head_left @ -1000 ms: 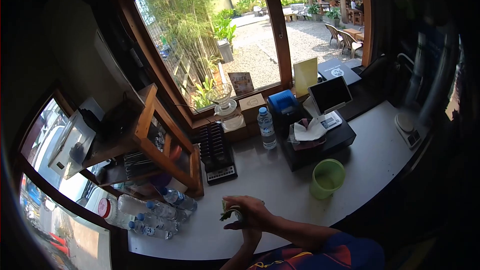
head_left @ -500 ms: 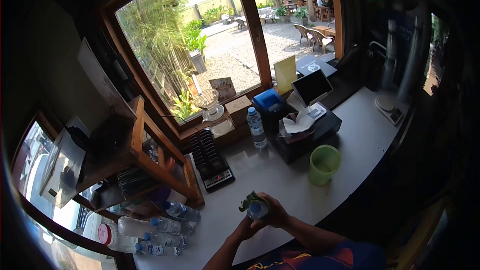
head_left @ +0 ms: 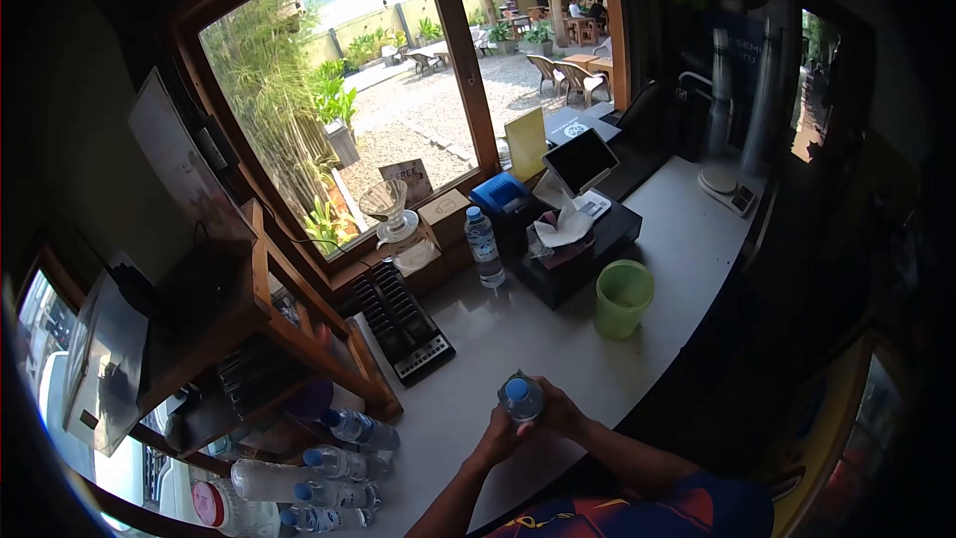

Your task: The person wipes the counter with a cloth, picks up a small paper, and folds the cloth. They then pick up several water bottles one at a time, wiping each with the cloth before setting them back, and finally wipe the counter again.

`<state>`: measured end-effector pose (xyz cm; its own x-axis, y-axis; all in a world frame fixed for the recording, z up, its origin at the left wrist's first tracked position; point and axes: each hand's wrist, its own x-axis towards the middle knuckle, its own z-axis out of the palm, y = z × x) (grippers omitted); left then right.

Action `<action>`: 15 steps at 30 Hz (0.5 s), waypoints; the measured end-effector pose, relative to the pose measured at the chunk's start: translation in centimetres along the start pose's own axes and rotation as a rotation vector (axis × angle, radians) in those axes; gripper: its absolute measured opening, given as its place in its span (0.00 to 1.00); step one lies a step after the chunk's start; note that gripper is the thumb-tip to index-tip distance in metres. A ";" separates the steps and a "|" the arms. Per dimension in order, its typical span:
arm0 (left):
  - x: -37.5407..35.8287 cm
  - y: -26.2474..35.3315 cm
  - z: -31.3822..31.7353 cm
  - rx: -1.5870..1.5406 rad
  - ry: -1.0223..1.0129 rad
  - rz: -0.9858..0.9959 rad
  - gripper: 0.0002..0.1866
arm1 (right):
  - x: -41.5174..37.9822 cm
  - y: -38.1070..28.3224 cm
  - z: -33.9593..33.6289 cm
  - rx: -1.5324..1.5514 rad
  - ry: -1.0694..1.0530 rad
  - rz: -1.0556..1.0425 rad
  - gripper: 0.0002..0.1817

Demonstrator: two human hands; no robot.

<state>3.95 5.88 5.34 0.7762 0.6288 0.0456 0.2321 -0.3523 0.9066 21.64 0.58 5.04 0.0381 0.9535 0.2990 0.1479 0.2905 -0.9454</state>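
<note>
A clear plastic water bottle [head_left: 530, 405] with a blue cap is held upright in front of me, its cap facing the camera. My left hand [head_left: 501, 434] closes around its near left side. On its right side, my right hand [head_left: 560, 408] wraps the bottle as well. A bit of green cloth [head_left: 516, 375] shows just behind the cap; most of it is hidden by the bottle and hands. Below both hands lies the white counter [head_left: 468, 468].
Several water bottles [head_left: 344, 463] and a red-lidded jar [head_left: 224, 506] stand at left beside a wooden shelf [head_left: 329, 359]. Farther back are a black pager rack [head_left: 398, 324], another bottle [head_left: 484, 249], a tablet stand [head_left: 581, 161], a green bin [head_left: 624, 301] and a scale [head_left: 725, 187].
My head view has shifted slightly. The green cloth, earlier spread in my right hand beside the bottle, now shows only as a small edge behind the cap. Both hands have turned around the bottle.
</note>
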 end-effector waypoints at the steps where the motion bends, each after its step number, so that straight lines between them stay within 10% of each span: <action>1: -0.1 0.2 -0.4 0.123 -0.008 0.003 0.40 | 0.1 -0.7 -0.1 0.018 0.013 -0.042 0.56; 8: -2.9 8.5 -2.4 -0.301 0.594 0.294 0.43 | 3.3 -7.4 -1.1 0.178 -0.087 -0.282 0.53; 15: 2.0 14.0 -1.7 0.260 0.503 0.200 0.22 | 1.9 1.7 0.3 0.222 -0.205 0.006 0.49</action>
<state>7.77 3.36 18.84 0.4617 0.7614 0.4550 0.2951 -0.6156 0.7307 21.63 2.88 3.95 -0.1651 0.9450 0.2823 -0.0718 0.2740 -0.9591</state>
